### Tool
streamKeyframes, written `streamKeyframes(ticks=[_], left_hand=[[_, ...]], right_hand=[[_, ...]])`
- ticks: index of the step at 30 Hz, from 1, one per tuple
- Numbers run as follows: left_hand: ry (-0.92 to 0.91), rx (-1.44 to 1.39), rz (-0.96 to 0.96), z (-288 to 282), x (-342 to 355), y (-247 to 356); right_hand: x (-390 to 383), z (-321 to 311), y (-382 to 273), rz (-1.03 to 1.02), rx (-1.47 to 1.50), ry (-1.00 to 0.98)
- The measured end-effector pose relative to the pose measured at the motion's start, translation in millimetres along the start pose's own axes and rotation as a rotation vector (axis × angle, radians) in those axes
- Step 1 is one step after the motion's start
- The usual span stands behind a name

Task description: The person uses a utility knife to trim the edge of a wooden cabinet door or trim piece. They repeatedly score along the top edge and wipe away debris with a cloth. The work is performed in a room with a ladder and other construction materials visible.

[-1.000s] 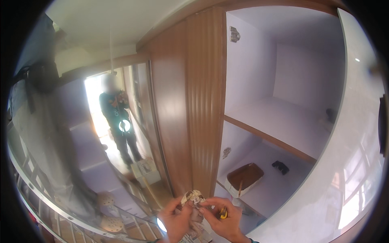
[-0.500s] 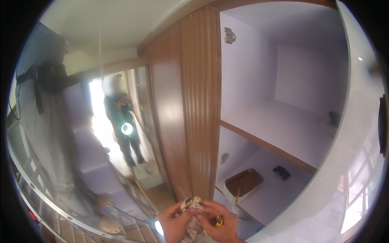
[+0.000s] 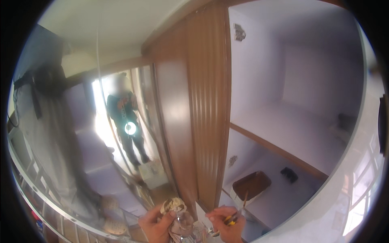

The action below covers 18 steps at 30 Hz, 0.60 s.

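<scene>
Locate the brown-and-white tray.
Head view, lower right of centre: the tray sits on the lower cabinet shelf, left of the small black object and above the right hand in frame.

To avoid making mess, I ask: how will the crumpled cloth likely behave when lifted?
The cloth is probably floppy, as it bunches into creases in the left hand. It seems unlikely to roll, given its irregular shape. Its dark patches might smear, if wet.
</scene>
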<state>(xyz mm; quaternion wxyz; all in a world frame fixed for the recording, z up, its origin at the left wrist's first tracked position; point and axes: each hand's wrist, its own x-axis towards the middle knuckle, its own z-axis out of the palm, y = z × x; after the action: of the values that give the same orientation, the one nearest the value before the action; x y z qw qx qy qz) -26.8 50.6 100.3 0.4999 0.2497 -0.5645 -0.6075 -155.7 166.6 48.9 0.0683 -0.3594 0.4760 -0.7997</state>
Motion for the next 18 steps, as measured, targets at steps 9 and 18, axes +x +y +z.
streamKeyframes(ticks=[9, 18], left_hand=[[-0.170, 0.023, -0.067, 6.3, 21.3, -4.6], [-0.562, 0.240, 0.179, 6.9, 17.3, -19.5]], right_hand=[[16.9, 11.0, -21.9, 0.073, 0.219, -0.014], [22.2, 27.7, 1.9, 0.163, -0.030, -0.164]])
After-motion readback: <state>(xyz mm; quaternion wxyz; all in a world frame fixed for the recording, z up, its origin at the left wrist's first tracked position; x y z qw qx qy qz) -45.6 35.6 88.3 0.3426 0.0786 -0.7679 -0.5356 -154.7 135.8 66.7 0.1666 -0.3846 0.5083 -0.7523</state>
